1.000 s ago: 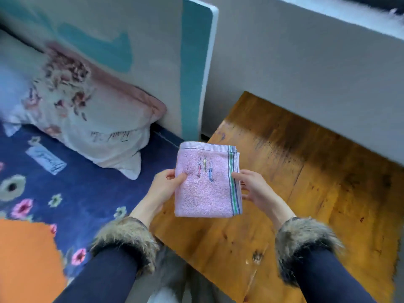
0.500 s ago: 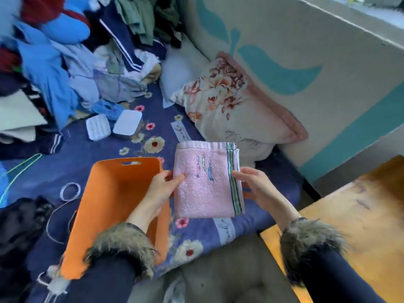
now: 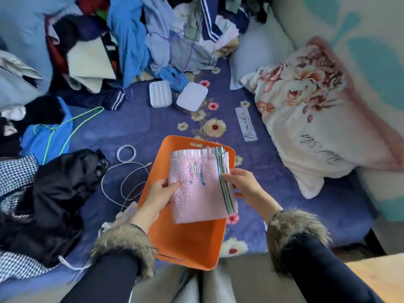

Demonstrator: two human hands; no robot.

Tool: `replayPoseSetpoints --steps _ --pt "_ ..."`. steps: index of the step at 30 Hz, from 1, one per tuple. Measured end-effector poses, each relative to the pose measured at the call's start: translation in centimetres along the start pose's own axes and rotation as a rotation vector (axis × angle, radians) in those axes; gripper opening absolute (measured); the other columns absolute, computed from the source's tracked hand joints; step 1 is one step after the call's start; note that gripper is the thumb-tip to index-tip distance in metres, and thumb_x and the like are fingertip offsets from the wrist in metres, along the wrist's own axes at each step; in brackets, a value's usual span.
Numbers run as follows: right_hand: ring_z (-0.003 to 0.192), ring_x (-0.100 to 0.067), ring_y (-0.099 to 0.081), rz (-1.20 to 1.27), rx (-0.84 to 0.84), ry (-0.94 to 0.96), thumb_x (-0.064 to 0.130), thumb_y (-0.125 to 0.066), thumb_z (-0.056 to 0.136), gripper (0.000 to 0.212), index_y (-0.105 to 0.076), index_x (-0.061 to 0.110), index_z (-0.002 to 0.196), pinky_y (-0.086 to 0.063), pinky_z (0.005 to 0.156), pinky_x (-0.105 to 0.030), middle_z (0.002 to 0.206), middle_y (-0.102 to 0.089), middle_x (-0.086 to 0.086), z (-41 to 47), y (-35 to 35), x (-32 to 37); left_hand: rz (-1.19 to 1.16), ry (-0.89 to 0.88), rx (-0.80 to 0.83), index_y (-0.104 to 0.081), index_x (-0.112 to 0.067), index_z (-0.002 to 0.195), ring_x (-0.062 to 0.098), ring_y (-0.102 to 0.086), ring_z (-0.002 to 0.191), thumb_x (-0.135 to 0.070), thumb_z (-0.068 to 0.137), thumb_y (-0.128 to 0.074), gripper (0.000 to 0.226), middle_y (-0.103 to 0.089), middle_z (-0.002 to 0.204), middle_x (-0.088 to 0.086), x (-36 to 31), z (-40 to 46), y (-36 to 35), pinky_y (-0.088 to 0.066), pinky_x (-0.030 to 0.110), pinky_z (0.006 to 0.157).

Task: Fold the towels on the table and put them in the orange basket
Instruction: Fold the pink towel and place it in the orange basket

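Two hands in fur-cuffed dark sleeves held a folded pink towel (image 3: 197, 184) flat above the open orange basket (image 3: 185, 237), which sat on a blue flowered bedspread (image 3: 273, 182); the left hand (image 3: 158, 196) pinched the towel's left edge with thumb on top, and the right hand (image 3: 241, 184) pinched the striped right edge, probably to keep the fold square for lowering it in. Small coloured stitching marked the towel's face, too blurred to read. Farther off, a label on the bedspread seemed to read "Bianca", and a flowered pillow (image 3: 310, 110) bore cursive script I could not make out, beyond which lay a heap of clothes (image 3: 131, 40).
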State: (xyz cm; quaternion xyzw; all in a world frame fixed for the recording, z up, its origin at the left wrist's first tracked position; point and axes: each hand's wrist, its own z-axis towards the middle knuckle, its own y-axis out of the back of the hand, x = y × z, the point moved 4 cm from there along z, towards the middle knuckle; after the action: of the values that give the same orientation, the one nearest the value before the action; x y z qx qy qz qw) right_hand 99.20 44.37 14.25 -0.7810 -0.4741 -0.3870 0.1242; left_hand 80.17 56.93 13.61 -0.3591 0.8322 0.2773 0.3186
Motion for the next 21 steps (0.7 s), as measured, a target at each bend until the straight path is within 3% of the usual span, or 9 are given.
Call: replayPoseSetpoints --steps 4,8,11,16,18,21 --pt "0.054 -0.013 -0.042 -0.248 -0.011 0.012 0.019 -0.060 0.086 0.014 -0.060 0.007 0.081 -0.034 0.050 -0.024 0.064 -0.049 -0.003 4.2 -1.9 -0.6 -0.021 0.147 -0.029 -0.058 -0.004 0.108 0.026 -0.062 0.091 -0.016 0.087 -0.060 0.025 -0.065 0.106 0.013 3.9 2.8 -0.8 -0.050 0.036 0.074" --pt "0.067 -0.018 -0.051 -0.347 -0.013 0.000 0.016 -0.057 0.084 0.020 -0.064 -0.002 0.090 -0.041 0.058 -0.028 0.076 -0.057 -0.007 9.0 -4.2 -2.4 -0.035 0.202 -0.106 -0.056 -0.008 0.100 0.021 -0.055 0.081 -0.018 0.089 -0.058 0.015 -0.060 0.098 0.010 5.8 6.8 -1.5 -0.042 0.030 0.066" --pt "0.070 -0.022 -0.052 -0.460 -0.006 0.005 0.014 -0.053 0.084 0.012 -0.057 0.009 0.074 -0.040 0.061 -0.031 0.069 -0.054 -0.002 12.7 -5.8 -2.8 -0.088 0.273 -0.126 -0.053 -0.009 0.102 0.019 -0.052 0.083 -0.018 0.091 -0.055 0.015 -0.057 0.101 0.007 7.5 9.4 -2.3 -0.040 0.029 0.069" --pt "0.089 -0.026 -0.060 -0.761 0.105 0.053 0.011 -0.049 0.088 0.020 -0.065 0.014 0.099 -0.046 0.073 -0.031 0.095 -0.064 -0.005 18.1 -8.3 -2.6 -0.337 0.487 -0.083 -0.051 -0.009 0.097 0.024 -0.055 0.094 -0.012 0.092 -0.053 0.006 -0.057 0.102 0.009 11.6 11.1 -4.7 -0.047 0.039 0.082" --pt "0.086 -0.021 -0.058 -0.862 0.166 0.084 0.007 -0.045 0.090 0.026 -0.063 0.014 0.108 -0.042 0.070 -0.027 0.102 -0.064 -0.006 19.7 -9.3 -2.8 -0.321 0.503 -0.070 -0.054 -0.012 0.093 0.022 -0.059 0.085 -0.011 0.091 -0.054 0.002 -0.061 0.093 0.007 12.8 12.1 -5.7 -0.051 0.039 0.082" --pt "0.094 -0.024 -0.060 -0.944 0.185 0.128 0.004 -0.042 0.093 0.033 -0.059 0.012 0.120 -0.041 0.075 -0.024 0.114 -0.064 -0.009 22.0 -10.9 -3.9 -0.185 0.504 -0.027 -0.057 -0.007 0.103 0.025 -0.061 0.082 -0.018 0.094 -0.050 0.016 -0.062 0.088 0.009 14.1 13.6 -6.6 -0.053 0.037 0.077"
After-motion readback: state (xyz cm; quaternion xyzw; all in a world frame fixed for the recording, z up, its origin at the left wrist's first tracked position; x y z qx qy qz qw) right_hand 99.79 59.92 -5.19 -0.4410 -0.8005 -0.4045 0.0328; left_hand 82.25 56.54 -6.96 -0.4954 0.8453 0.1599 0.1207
